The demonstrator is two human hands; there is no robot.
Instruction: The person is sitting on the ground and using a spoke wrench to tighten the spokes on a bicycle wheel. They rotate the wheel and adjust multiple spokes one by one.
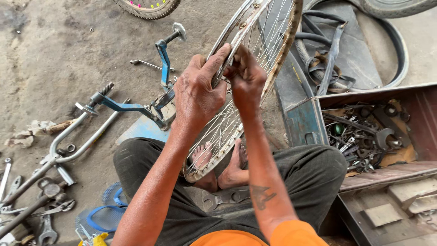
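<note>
A bicycle wheel rim (277, 54) with thin steel spokes stands tilted between my knees, its lower edge resting by my bare feet (227, 166). My left hand (198, 93) wraps over the near side of the rim, fingers curled on its edge. My right hand (246, 79) is closed right beside it, fingertips pinched on the rim where a spoke meets it. What the fingertips pinch is hidden.
A blue bicycle fork and frame piece (136, 107) and chrome handlebars (73, 139) lie at left on the dirt floor, with spanners (45, 228) near the bottom left. An open metal toolbox (364, 132) full of tools sits at right; tyres (391, 54) and rubber strips lie behind it.
</note>
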